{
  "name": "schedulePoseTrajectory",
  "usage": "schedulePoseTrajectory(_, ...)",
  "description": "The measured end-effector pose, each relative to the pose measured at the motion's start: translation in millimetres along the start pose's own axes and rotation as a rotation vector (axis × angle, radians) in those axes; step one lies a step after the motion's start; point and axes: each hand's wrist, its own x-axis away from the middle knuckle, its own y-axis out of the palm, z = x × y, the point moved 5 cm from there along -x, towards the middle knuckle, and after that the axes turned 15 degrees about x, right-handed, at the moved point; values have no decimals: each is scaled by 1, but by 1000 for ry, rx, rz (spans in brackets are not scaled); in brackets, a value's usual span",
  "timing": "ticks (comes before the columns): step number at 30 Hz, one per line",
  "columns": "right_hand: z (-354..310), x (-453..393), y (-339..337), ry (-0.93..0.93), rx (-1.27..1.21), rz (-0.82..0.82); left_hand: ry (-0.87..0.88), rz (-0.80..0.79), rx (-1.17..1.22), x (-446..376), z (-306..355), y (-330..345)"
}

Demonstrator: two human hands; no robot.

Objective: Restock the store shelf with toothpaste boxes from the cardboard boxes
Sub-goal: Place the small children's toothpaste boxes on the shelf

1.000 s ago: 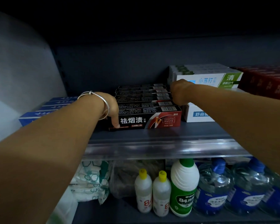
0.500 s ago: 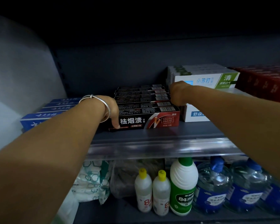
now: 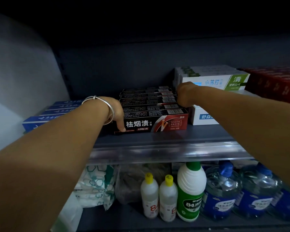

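in the head view, at frame centre, the left hand [image 3: 115, 113] curls round the left end of the row of black-and-red cardboard toothpaste boxes [image 3: 151, 113] on the dark grey metal shelf [image 3: 157, 138], while the right hand [image 3: 185, 96], fingers curled, grips the right end, seemingly squaring the row; the white-and-green toothpaste boxes [image 3: 214, 81] sit just right.

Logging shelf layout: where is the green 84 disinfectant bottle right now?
In the head view, the green 84 bottle stands on the lower shelf, centre-right, between two yellow-capped bottles and the blue-capped water jugs.
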Motion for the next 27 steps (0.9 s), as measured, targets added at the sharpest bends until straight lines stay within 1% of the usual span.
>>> schedulePoseTrajectory(4,1,-2,0,13,-13,-13,3,-1,-25,3,2,0)
schedulePoseTrajectory(7,2,-5,0,25,-67,7,10,16,-101,11,6,-2)
schedulePoseTrajectory(13,-11,1,-21,-4,-235,123,56,109,-235,32,9,-18)
schedulePoseTrajectory(16,-27,6,-34,-44,-315,190,82,119,-211,39,2,-23)
schedulePoseTrajectory(19,-52,10,-42,-131,-338,162,108,123,-139,49,-7,-25)
schedulePoseTrajectory(24,-89,16,-51,-216,-373,110,175,217,-147,68,-18,-39)
schedulePoseTrajectory(27,-109,20,-59,-265,-366,118,164,252,-141,76,-34,-50)
